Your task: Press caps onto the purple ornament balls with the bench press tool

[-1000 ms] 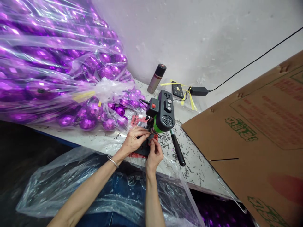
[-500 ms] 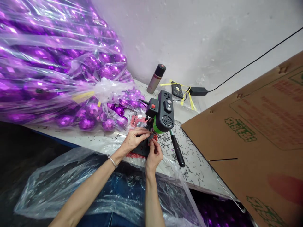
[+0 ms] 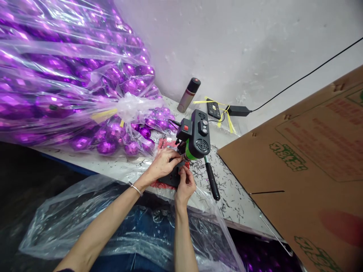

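A small black and green bench drill press (image 3: 200, 133) with a red switch and a long black-handled lever (image 3: 212, 181) stands on the table. Just under its head, my left hand (image 3: 164, 163) is closed, its thumb and fingers pinched by the chuck; what they grip is too small to make out. Lower and to the right, my right hand (image 3: 185, 185) is also closed, thumb against fingertips, above the black base plate (image 3: 168, 179). Anything between those fingertips is too small to name. Red material (image 3: 167, 142) shows around the base.
A tied clear bag of shiny purple balls (image 3: 107, 145) fills the left. Behind stand a dark spray can (image 3: 188, 96) and a black power adapter (image 3: 238, 110). A cardboard box (image 3: 306, 162) is at right; clear plastic (image 3: 85, 211) drapes the front edge; black shavings (image 3: 227, 189) litter the table.
The view has shifted slightly. My left hand has turned a little at the chuck, with its fingers bent more. My right hand keeps its pinch in nearly the same place.
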Tool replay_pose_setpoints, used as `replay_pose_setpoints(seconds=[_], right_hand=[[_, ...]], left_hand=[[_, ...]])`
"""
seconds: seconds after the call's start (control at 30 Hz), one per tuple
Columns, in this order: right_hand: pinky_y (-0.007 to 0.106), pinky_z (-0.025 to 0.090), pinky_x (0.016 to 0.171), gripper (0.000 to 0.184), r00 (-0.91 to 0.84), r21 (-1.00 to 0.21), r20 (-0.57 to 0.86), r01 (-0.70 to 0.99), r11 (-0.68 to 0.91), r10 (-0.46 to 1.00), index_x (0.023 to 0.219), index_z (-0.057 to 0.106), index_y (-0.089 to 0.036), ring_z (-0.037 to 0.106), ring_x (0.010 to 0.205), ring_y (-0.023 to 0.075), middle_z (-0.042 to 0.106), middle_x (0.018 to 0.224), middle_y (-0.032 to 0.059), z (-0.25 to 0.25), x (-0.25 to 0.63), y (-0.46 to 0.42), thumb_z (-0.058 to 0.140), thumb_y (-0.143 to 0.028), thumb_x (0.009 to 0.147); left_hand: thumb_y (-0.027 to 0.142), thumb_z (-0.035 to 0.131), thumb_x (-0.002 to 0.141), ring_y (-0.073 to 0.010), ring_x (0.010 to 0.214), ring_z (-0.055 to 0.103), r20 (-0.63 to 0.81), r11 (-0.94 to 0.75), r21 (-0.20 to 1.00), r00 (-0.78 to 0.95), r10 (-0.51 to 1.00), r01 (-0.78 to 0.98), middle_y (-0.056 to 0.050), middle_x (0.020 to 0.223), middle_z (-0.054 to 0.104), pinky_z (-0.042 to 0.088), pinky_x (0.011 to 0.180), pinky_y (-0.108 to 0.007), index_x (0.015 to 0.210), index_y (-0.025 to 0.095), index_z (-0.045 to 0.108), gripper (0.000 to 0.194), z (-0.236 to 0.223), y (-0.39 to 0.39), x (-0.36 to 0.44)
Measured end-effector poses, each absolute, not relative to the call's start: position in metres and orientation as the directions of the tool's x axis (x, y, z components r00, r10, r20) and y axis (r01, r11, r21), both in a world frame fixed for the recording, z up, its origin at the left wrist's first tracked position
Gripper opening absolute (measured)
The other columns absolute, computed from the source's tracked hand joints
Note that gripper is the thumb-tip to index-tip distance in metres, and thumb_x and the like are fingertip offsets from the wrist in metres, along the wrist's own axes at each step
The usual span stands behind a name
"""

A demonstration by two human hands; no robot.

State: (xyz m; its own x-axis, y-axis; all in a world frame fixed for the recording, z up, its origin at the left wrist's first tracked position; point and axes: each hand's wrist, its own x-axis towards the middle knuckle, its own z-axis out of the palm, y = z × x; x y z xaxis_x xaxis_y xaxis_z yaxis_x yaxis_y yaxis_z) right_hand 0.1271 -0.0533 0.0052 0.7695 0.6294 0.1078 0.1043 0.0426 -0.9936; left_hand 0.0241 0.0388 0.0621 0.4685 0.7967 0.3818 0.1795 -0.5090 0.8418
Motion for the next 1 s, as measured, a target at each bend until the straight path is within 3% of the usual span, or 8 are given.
replay_pose_setpoints(seconds=[0.13, 0.27, 0.5, 0.67, 0.83, 1.0], right_hand=[[0.029, 0.055, 0.075, 0.041, 0.761, -0.993, 0.114, 0.111, 0.045, 0.638, 0.096, 0.076, -0.016, 0.067, 0.077, 0.0150, 0.078, 0.088, 0.0063, 0.006, 0.127, -0.054, 0.067, -0.053, 0.081], [0.029, 0.054, 0.072, 0.040, 0.766, -0.995, 0.094, 0.085, 0.045, 0.635, 0.095, 0.076, -0.016, 0.066, 0.073, 0.0148, 0.077, 0.084, 0.0054, 0.006, 0.127, -0.054, 0.068, -0.052, 0.079], [0.030, 0.054, 0.074, 0.041, 0.762, -0.996, 0.094, 0.080, 0.051, 0.640, 0.095, 0.076, -0.016, 0.066, 0.075, 0.0153, 0.077, 0.086, 0.0055, 0.007, 0.128, -0.054, 0.069, -0.053, 0.079], [0.031, 0.054, 0.078, 0.043, 0.762, -0.994, 0.105, 0.097, 0.048, 0.639, 0.095, 0.077, -0.016, 0.066, 0.077, 0.0159, 0.077, 0.086, 0.0061, 0.007, 0.127, -0.054, 0.067, -0.055, 0.080], [0.030, 0.054, 0.076, 0.043, 0.767, -0.994, 0.101, 0.109, 0.026, 0.633, 0.096, 0.076, -0.016, 0.067, 0.076, 0.0159, 0.078, 0.089, 0.0072, 0.006, 0.127, -0.054, 0.067, -0.055, 0.080], [0.029, 0.054, 0.073, 0.042, 0.767, -0.992, 0.111, 0.119, 0.030, 0.632, 0.096, 0.076, -0.016, 0.066, 0.074, 0.0152, 0.078, 0.087, 0.0064, 0.004, 0.128, -0.053, 0.066, -0.054, 0.081]], left_hand=[[0.022, 0.065, 0.089, -0.0236, 0.088, 0.071, 0.326, -0.408, 0.904, 0.415, 0.849, 0.125, -0.006, 0.086, 0.078, 0.055, 0.088, -0.038, 0.081, 0.019, 0.078, 0.016, 0.060, 0.038, 0.026], [0.029, 0.064, 0.093, -0.0217, 0.092, 0.073, 0.297, -0.313, 0.950, 0.327, 0.897, -0.005, -0.006, 0.094, 0.080, 0.057, 0.089, -0.034, 0.089, 0.019, 0.080, 0.020, 0.052, 0.030, 0.021], [0.029, 0.069, 0.089, -0.0227, 0.101, 0.073, 0.358, -0.360, 0.931, 0.343, 0.868, -0.061, -0.008, 0.103, 0.080, 0.055, 0.098, -0.037, 0.092, 0.021, 0.083, 0.015, 0.047, 0.023, 0.022], [0.029, 0.068, 0.091, -0.0225, 0.099, 0.073, 0.399, -0.403, 0.911, 0.442, 0.804, -0.088, -0.008, 0.099, 0.080, 0.056, 0.096, -0.037, 0.090, 0.020, 0.081, 0.016, 0.049, 0.038, 0.021], [0.040, 0.073, 0.087, -0.0225, 0.093, 0.074, 0.300, -0.274, 0.951, 0.636, 0.711, -0.142, -0.008, 0.095, 0.079, 0.058, 0.090, -0.036, 0.087, 0.018, 0.081, 0.023, 0.049, 0.062, 0.019], [0.042, 0.072, 0.086, -0.0218, 0.094, 0.073, 0.308, -0.267, 0.949, 0.689, 0.656, -0.170, -0.008, 0.098, 0.080, 0.056, 0.091, -0.033, 0.090, 0.019, 0.081, 0.025, 0.051, 0.071, 0.019]])
